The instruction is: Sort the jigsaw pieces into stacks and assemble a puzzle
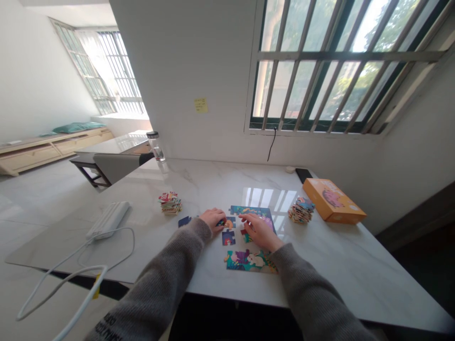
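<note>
Partly joined jigsaw sections lie on the white marble table. One has a blue top edge; a green and purple strip with a white animal is nearer me. My left hand has its fingers closed at a small colourful puzzle piece, beside an orange and blue piece. Just below it lies a loose dark blue piece. My right hand rests over the right part of the puzzle, fingers apart, near a red and green piece. Another dark blue piece lies left of my left hand.
Stacks of puzzle pieces stand at left and right. An orange box and a black phone are at the right. A white power strip with cables is at the left, and a glass bottle stands at the back.
</note>
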The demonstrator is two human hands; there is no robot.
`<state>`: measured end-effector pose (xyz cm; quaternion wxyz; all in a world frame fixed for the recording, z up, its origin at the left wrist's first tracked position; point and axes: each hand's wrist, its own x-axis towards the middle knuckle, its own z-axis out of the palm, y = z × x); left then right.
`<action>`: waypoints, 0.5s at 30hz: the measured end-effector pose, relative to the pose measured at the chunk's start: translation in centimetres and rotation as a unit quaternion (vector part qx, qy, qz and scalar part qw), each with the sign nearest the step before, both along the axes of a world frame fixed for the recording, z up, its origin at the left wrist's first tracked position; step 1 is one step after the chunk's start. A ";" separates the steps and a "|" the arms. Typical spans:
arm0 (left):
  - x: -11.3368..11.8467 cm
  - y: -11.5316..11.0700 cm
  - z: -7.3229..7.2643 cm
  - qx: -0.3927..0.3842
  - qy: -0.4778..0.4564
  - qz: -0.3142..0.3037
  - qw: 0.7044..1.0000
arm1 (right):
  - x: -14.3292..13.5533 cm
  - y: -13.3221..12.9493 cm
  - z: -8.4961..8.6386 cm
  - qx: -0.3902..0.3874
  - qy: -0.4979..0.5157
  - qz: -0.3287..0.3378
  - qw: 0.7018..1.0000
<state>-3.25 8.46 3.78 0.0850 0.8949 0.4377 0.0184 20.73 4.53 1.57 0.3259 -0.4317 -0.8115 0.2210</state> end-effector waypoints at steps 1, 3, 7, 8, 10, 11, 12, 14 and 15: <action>0.1 0.2 0.2 -0.001 0.010 -0.003 1.000 | 0.0 0.0 0.0 0.000 0.000 -0.001 1.000; 0.3 0.6 0.3 0.000 0.022 -0.007 1.000 | 0.0 0.0 0.0 0.000 0.000 -0.003 1.000; 0.7 0.9 0.1 0.007 0.019 -0.014 1.000 | 0.0 0.0 0.1 0.003 -0.004 -0.007 1.000; 0.8 1.0 0.0 0.010 0.018 -0.015 1.000 | 0.0 0.0 0.1 0.004 -0.005 -0.007 1.000; 0.9 1.0 -0.1 0.016 0.017 -0.018 1.000 | 0.0 0.0 0.1 0.004 -0.007 -0.007 1.000; 0.9 1.1 -0.1 0.021 0.016 -0.021 0.999 | 0.0 0.0 0.1 0.002 -0.006 -0.007 1.000; 0.9 1.2 0.0 0.026 0.015 -0.023 0.999 | 0.0 0.0 0.1 -0.001 -0.005 -0.007 1.000; 0.6 1.6 0.2 0.040 0.010 -0.025 0.999 | 0.1 0.0 0.1 -0.004 -0.002 -0.006 1.000; 0.4 1.9 0.4 0.048 0.005 -0.025 0.999 | 0.1 0.0 0.1 -0.005 -0.001 -0.005 1.000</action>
